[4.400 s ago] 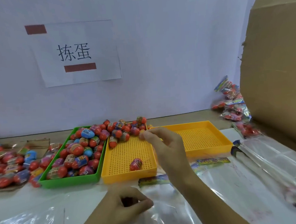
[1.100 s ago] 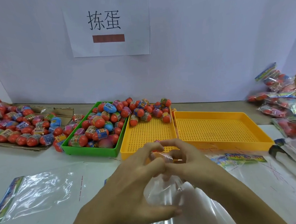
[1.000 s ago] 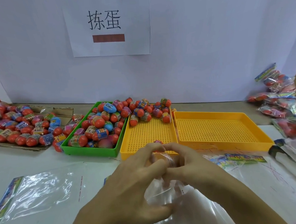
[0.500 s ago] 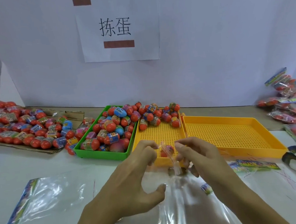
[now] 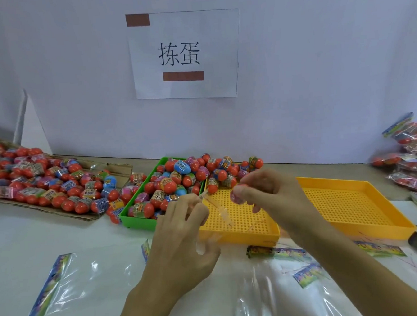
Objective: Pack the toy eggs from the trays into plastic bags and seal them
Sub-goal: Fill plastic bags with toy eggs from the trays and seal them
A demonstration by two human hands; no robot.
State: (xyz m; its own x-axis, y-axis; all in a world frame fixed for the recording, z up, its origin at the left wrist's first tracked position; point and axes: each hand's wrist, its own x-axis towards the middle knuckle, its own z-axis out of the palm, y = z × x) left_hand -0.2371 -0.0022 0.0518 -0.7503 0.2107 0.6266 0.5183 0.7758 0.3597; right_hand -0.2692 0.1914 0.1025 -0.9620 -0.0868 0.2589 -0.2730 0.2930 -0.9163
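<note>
My left hand (image 5: pixel 183 236) pinches the edge of a clear plastic bag (image 5: pixel 274 299); a thin clear strip of it runs up from the fingers over the left yellow tray (image 5: pixel 244 219). My right hand (image 5: pixel 274 195) is curled beside it above the same tray and pinches the bag's other edge. A blurred reddish patch shows at its fingertips; I cannot tell whether it is an egg. Toy eggs (image 5: pixel 170 185), red with coloured wrappers, heap in the green tray (image 5: pixel 138 224) and spill onto the back of the left yellow tray.
A second yellow tray (image 5: pixel 354 204) sits on the right. Several loose eggs lie on flattened cardboard (image 5: pixel 83 216) at the left. Filled bags (image 5: pixel 411 148) pile at the far right. An empty bag (image 5: pixel 63 286) lies flat at front left, more bags under my arms.
My hands have drawn apart and risen over the left yellow tray, stretching the bag's edge between them. The camera has tilted up.
</note>
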